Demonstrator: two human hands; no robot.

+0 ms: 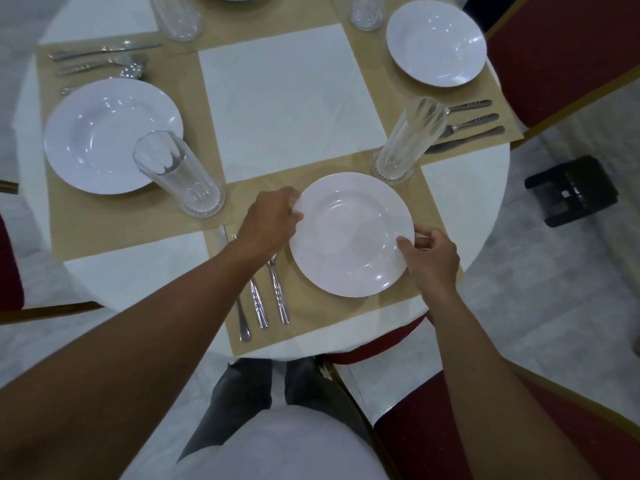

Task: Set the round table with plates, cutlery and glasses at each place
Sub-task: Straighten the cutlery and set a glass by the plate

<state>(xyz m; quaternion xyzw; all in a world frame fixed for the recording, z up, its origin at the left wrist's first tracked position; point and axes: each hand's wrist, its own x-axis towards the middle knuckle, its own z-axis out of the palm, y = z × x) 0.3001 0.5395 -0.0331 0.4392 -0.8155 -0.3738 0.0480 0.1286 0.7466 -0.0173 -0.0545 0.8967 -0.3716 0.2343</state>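
A white plate (349, 233) rests on the tan placemat (363, 310) at the near place. My left hand (268, 223) grips its left rim and my right hand (429, 254) grips its right rim. Three pieces of cutlery (266, 299) lie left of the plate, partly under my left wrist. A tall clear glass (405, 140) stands just beyond the plate on the right. The left place has a white plate (110, 136), a glass (180, 174) and cutlery (100, 60). At the right place are a plate (436, 43) and cutlery (467, 128).
The round table (291, 102) has a white cloth. Red chairs stand at the right (561, 57), near right (485, 434) and left edge (10, 271). A black stool (571, 190) sits on the floor to the right. Two more glasses (180, 15) stand at the far side.
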